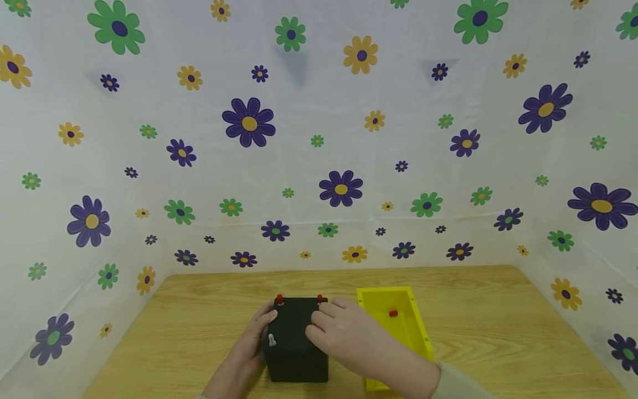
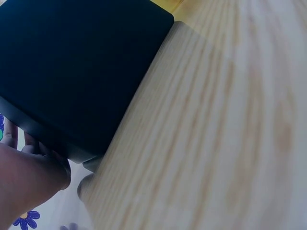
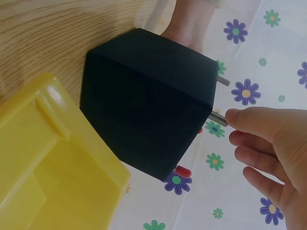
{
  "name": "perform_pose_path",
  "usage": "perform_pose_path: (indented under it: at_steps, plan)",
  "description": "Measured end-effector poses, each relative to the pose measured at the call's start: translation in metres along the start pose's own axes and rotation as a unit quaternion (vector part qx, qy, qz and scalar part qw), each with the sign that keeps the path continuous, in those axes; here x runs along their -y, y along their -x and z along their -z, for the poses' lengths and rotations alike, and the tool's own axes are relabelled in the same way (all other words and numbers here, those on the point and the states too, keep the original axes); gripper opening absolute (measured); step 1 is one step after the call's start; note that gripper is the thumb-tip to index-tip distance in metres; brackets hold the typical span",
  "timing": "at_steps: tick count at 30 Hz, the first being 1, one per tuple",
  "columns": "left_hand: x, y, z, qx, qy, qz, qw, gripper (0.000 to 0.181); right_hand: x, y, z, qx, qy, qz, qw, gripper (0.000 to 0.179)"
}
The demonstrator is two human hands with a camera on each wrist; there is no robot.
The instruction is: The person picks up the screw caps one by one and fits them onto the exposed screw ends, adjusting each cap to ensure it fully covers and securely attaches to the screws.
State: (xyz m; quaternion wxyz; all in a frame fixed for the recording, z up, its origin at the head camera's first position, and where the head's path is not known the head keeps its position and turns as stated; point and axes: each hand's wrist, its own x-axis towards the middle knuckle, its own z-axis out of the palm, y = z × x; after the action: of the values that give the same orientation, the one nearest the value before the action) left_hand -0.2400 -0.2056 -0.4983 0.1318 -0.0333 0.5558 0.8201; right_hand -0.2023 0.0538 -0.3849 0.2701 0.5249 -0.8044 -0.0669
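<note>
A black box (image 1: 291, 327) stands on the wooden table, with threaded bolts sticking out of its top. Red caps (image 1: 279, 298) cover the two far bolts, while the near left bolt (image 1: 271, 339) is bare metal. My left hand (image 1: 251, 339) grips the box's left side, thumb at the top edge. Over the near right corner, my right hand (image 1: 344, 332) pinches the end of a bare bolt (image 3: 217, 118). In the right wrist view the thumb overlaps that bolt's tip, and the other fingers are loosely bent beside it.
Just right of the box sits a yellow bin (image 1: 421, 324), with a small red cap (image 1: 393, 313) lying in it. The wooden table (image 1: 214, 299) meets white flower-printed sheeting (image 1: 299, 166) at the back and on both sides.
</note>
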Motion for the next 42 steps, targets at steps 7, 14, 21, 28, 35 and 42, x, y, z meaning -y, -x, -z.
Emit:
perform_pose_path:
  at_steps: [7, 14, 21, 28, 35, 42]
  plan:
    - [0.001, 0.000, 0.000, -0.007, 0.000, 0.002, 1.0000, 0.050, 0.000, -0.002, -0.001, -0.010, 0.002, -0.001, 1.0000, 0.026]
    - [0.001, 0.000, -0.001, -0.014, 0.001, 0.004, 0.9999, 0.041, 0.000, -0.002, -0.004, -0.027, -0.006, -0.002, 0.9996, 0.025]
    - [0.001, 0.000, 0.000, -0.005, 0.006, 0.004, 1.0000, 0.034, 0.000, -0.002, -0.007, -0.021, -0.022, 0.002, 0.9995, 0.025]
    - [0.001, 0.000, 0.001, 0.004, 0.005, 0.003, 1.0000, 0.034, -0.001, -0.002, -0.006, -0.005, -0.048, -0.012, 0.9988, 0.025]
    - [0.001, 0.001, 0.002, 0.015, 0.003, -0.001, 0.9999, 0.033, -0.002, -0.001, -0.011, -0.001, -0.051, -0.012, 0.9986, 0.023]
    - [0.002, 0.000, 0.001, -0.001, 0.004, 0.000, 1.0000, 0.037, -0.002, 0.000, -0.014, 0.007, -0.047, -0.012, 0.9988, 0.022]
